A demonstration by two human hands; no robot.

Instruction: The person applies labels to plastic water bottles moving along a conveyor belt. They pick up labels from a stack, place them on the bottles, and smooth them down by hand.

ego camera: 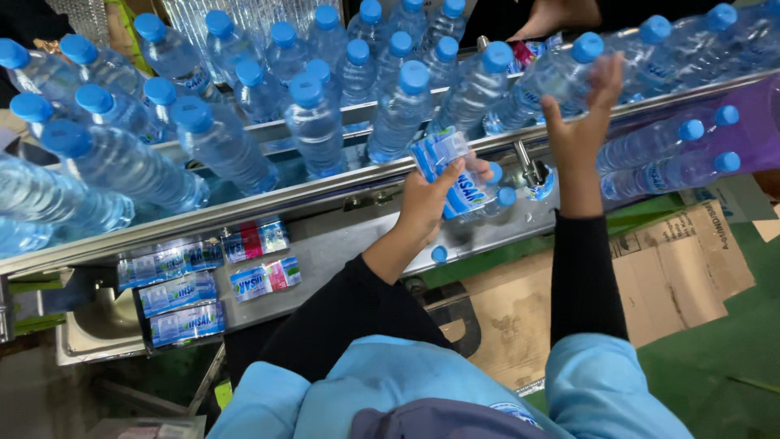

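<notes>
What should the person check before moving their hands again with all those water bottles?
1. Left hand grips its labelled bottle: ok, fingers wrap the label.
2. Cap on that bottle: cannot tell; a blue cap shows beside it, but whose it is is unclear.
3. Right hand holds the bottle on the belt: not ok, the open palm only touches it.
4. Standing bottles upright: ok, though some at the right lie on their sides.
5. Spare labels within reach: ok, stacked on the metal shelf.
</notes>
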